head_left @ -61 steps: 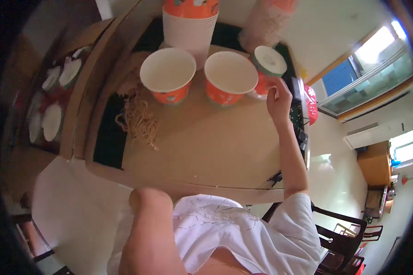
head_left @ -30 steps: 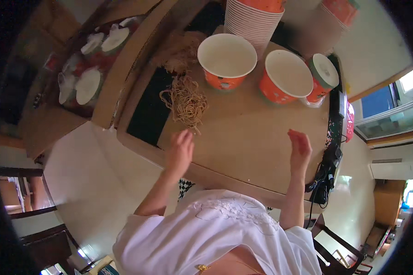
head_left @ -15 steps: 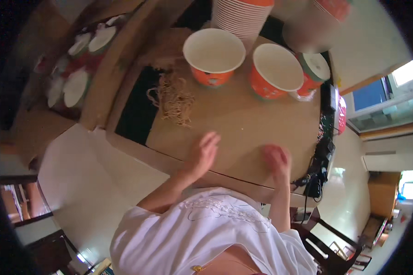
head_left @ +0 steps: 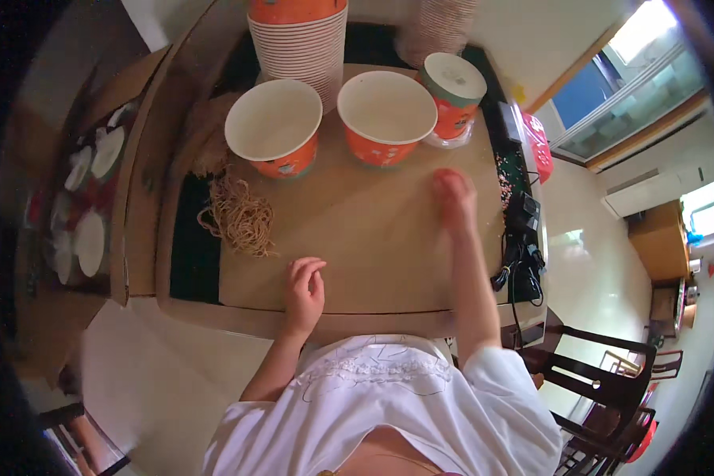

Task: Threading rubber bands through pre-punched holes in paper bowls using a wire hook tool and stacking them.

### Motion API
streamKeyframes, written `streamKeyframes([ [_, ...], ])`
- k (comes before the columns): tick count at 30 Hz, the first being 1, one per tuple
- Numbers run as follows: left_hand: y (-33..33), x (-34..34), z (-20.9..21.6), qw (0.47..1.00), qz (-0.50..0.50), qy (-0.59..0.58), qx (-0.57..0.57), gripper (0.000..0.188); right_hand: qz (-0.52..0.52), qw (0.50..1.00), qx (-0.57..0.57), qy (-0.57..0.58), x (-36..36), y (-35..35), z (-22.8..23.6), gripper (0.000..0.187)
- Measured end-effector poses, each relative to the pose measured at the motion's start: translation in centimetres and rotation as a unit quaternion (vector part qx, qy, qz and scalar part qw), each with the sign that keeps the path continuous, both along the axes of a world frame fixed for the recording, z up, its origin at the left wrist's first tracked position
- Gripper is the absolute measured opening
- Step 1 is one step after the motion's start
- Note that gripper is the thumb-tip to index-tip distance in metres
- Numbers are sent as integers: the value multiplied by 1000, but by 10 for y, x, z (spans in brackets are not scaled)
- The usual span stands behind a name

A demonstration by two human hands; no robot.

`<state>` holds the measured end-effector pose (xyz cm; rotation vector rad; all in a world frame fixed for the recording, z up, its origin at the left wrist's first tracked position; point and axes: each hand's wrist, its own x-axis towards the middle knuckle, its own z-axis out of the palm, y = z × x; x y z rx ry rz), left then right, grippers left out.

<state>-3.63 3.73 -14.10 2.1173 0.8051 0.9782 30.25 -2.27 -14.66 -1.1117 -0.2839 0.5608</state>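
Note:
My left hand (head_left: 305, 293) hovers over the front part of the brown table covering, its fingers loosely bent, thumb apart and nothing held. Farther off, my right hand (head_left: 454, 198) reaches over the right side, smeared by motion, so its fingers are unclear. Nearest to it are an orange paper bucket with a white inside (head_left: 385, 119) and, behind, an upside-down orange and green tub (head_left: 454, 87) with clear plastic under it. A second open paper bucket (head_left: 274, 123) stands to the left. A tangled heap of tan string (head_left: 239, 218) lies near my left hand.
Tall stacks of nested orange buckets (head_left: 297, 47) and pale cups (head_left: 439, 28) stand at the back. On the left is an open cardboard box (head_left: 139, 198) with white-topped tubs. Black adapters and cables (head_left: 522, 230) line the right edge. A dark wooden chair (head_left: 587, 373) is at lower right.
My right hand has moved forward, away from me, toward the bucket and the upside-down tub. My left hand stays near the front edge. The whole view has turned, shifting the table's contents leftward.

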Motion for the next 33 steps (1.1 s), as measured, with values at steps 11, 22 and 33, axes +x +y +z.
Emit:
streamKeyframes([
  [11, -3, 7, 9, 998, -6, -2, -62, 16, -46, 917, -246, -310, -8, 54, -17, 35],
  [22, 1, 1, -6, 1000, -6, -9, -15, 14, 17, 504, -581, -639, 36, 24, 6, 48],
  [33, -2, 1, -3, 999, -9, -11, -51, 15, 37, 436, -702, -562, 97, -10, 37, 55],
])
